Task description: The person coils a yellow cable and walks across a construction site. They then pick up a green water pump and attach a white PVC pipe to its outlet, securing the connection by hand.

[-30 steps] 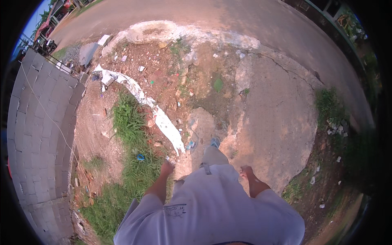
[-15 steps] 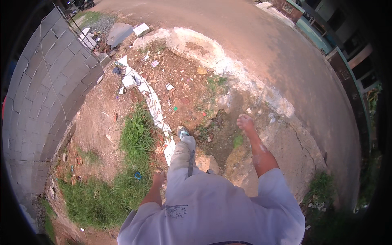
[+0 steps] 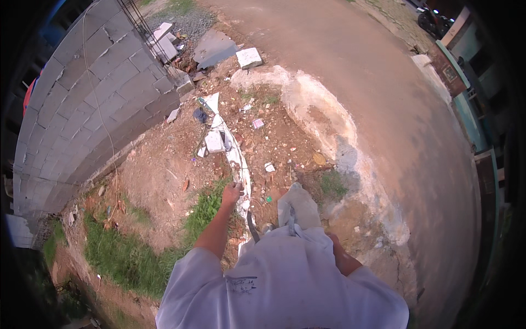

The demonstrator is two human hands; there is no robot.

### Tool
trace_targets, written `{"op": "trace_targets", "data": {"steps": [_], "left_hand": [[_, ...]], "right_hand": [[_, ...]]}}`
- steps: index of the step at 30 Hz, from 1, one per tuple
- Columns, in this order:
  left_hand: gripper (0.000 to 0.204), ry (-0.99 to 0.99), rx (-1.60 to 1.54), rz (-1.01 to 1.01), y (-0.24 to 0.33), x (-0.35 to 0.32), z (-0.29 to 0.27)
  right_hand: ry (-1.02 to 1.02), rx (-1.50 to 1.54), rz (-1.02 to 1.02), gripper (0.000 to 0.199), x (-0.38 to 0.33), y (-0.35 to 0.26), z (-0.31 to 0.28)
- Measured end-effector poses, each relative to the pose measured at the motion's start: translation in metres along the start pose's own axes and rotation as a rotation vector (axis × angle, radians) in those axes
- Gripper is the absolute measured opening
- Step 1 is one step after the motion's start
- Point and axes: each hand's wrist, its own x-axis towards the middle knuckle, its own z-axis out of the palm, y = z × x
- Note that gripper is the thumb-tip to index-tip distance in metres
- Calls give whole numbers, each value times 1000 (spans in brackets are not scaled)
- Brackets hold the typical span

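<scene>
My left hand (image 3: 234,191) is held out ahead of my body, its fingers curled in, and nothing shows in it. Below it lies a long white strip of sheeting (image 3: 236,156), partly covered by the hand, with green grass (image 3: 205,208) to the left. My right forearm (image 3: 343,257) shows beside my shirt, but the hand is hidden behind my body. One bent knee in pale, dirty trousers (image 3: 297,205) is raised in front of me. A white block (image 3: 215,141) rests by the strip farther ahead.
A grey block wall (image 3: 93,104) curves along the left, with thin rods (image 3: 143,27) at its end. Another white block (image 3: 249,58) and a grey slab (image 3: 215,48) lie ahead. Rubble-strewn soil meets a rough concrete edge (image 3: 323,104) beside the road (image 3: 394,109). A motorcycle (image 3: 434,23) stands far right.
My left hand has swung forward over the strip. My right hand has swung back out of sight. A knee has come up, and the view has shifted, with the wall and blocks now nearer.
</scene>
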Motion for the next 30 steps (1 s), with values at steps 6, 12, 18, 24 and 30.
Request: {"op": "trace_targets", "data": {"steps": [6,12,18,24,30], "left_hand": [[33,-256,-77,-189,80,129,53],[38,-17,899,109,93,274,2],[40,189,147,-60,263,330,42],[36,166,165,-221,323,402,72],[34,172,758,-392,271,461,64]], "right_hand": [[-23,-75,113,28,113,-144,-11],[-308,-703,-885,13,278,-337,-88],[34,147,-133,12,347,-661,-139],[21,243,-199,31,471,-868,-143],[-69,79,-183,41,539,-1030,-106]]}}
